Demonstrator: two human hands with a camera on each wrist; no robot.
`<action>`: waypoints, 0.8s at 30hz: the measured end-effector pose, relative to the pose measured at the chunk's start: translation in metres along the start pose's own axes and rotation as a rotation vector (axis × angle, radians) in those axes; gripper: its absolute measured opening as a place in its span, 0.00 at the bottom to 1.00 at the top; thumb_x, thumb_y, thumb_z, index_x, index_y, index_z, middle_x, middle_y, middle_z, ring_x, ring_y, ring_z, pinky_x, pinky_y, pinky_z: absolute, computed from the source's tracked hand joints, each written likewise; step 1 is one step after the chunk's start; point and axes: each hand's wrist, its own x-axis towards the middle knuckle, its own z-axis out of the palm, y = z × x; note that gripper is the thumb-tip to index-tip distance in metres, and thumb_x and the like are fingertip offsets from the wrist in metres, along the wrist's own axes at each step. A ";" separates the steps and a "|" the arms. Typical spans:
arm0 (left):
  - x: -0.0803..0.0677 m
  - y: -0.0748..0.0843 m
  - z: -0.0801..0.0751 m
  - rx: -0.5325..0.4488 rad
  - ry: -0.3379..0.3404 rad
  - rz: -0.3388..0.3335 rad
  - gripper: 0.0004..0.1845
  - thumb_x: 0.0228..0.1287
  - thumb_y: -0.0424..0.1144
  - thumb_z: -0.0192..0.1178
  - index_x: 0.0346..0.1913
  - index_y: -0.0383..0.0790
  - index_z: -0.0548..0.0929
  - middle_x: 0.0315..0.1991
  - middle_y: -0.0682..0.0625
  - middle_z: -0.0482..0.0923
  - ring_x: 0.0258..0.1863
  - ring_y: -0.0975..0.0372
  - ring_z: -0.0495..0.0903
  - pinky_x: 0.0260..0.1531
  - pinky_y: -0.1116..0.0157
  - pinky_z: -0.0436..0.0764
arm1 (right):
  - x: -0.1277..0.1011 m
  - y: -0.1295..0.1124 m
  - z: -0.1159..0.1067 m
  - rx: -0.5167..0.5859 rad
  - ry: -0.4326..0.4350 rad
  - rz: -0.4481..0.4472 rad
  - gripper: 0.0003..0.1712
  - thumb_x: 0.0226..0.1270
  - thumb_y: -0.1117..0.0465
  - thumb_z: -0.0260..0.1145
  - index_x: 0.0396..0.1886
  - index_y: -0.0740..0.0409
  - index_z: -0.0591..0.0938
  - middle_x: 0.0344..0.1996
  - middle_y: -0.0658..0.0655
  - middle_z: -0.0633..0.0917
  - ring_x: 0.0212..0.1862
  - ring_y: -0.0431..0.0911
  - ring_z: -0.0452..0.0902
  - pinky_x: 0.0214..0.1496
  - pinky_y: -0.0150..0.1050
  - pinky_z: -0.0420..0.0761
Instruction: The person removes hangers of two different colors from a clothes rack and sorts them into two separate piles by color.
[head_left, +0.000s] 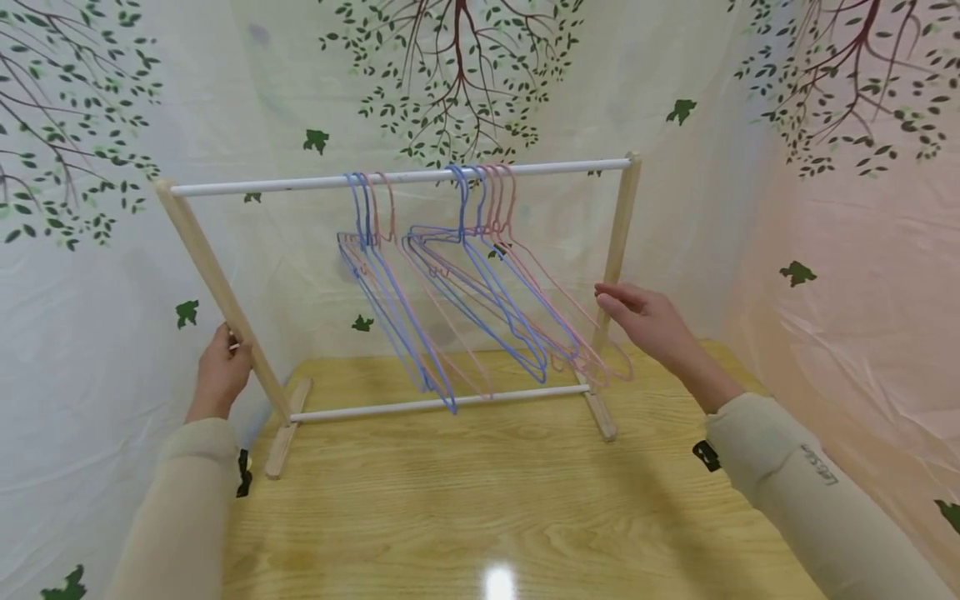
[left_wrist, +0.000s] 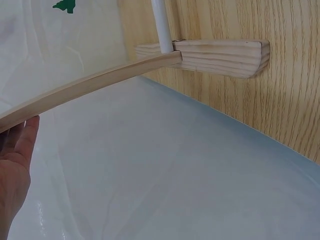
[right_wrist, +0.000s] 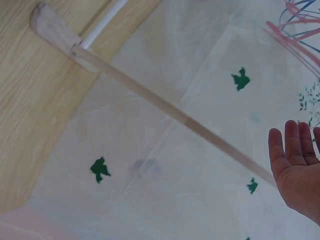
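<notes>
A clothes rack with a white top rail [head_left: 300,182] stands on the table. Several blue hangers [head_left: 442,367] and pink hangers [head_left: 480,375] hang from the rail in two loose groups. My left hand [head_left: 222,371] is at the left wooden post [head_left: 213,279]. In the left wrist view its fairly straight fingers [left_wrist: 29,137] touch the post's edge; the thumb is hidden there. Beside the right wooden post [head_left: 621,225], my right hand [head_left: 648,321] holds nothing. Its fingers [right_wrist: 292,142] are extended in the right wrist view, and the post passes behind the hand.
The wood-grain table [head_left: 450,492] carries the rack's left foot [head_left: 281,450] and right foot [head_left: 602,417]. A white lower bar [head_left: 360,410] joins them. Pale curtains [head_left: 825,208] with printed branches and green leaf shapes surround the table's back and sides.
</notes>
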 end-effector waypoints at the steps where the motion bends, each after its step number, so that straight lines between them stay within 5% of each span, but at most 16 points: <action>1: 0.000 0.000 0.000 0.000 -0.001 -0.006 0.25 0.80 0.34 0.37 0.74 0.29 0.53 0.68 0.24 0.60 0.61 0.36 0.69 0.59 0.42 0.73 | 0.000 -0.002 0.002 0.008 -0.008 0.001 0.33 0.78 0.43 0.54 0.70 0.61 0.72 0.65 0.63 0.75 0.66 0.59 0.69 0.68 0.58 0.67; 8: 0.000 -0.004 0.001 0.002 0.006 -0.026 0.24 0.80 0.35 0.36 0.73 0.30 0.55 0.69 0.25 0.59 0.62 0.36 0.68 0.59 0.41 0.73 | 0.000 -0.014 0.012 -0.017 -0.043 0.011 0.30 0.76 0.45 0.57 0.68 0.60 0.75 0.63 0.62 0.77 0.64 0.57 0.72 0.66 0.57 0.71; 24: 0.000 -0.003 0.000 0.038 0.043 0.057 0.19 0.78 0.34 0.38 0.65 0.26 0.61 0.66 0.24 0.63 0.62 0.36 0.69 0.58 0.41 0.73 | 0.004 -0.012 0.015 -0.041 -0.058 0.095 0.28 0.75 0.47 0.60 0.65 0.60 0.78 0.54 0.62 0.83 0.55 0.55 0.78 0.58 0.54 0.78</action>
